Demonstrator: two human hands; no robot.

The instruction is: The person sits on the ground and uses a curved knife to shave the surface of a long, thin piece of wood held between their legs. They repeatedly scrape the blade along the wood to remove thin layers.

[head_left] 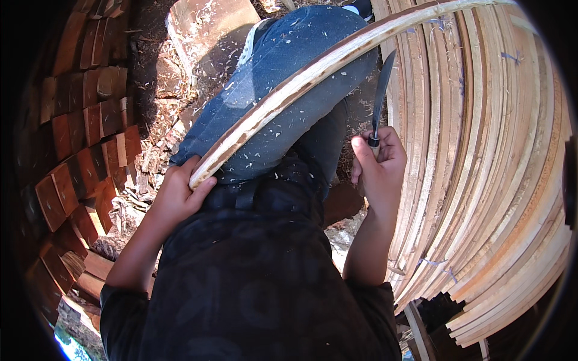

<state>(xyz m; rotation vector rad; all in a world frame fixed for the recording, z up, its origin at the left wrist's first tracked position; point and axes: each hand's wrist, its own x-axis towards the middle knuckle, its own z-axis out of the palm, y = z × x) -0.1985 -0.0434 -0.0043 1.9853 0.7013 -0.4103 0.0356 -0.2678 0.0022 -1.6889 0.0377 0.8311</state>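
Wooden strip (313, 72) lies across the lap, its near end in the left hand (177, 192) grip, while the right hand (379, 165) grip closes around what looks like a knife (380, 96), blade pointing away.

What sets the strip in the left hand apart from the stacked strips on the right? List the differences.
The held strip is single, gripped at its end by the left hand and lying across the knee; the stacked strips lie bundled together, untouched. The held strip shows brown bark patches along its face; the stacked strips look mostly pale and clean. Both are long, thin wooden slats. The right hand holds a knife between them.
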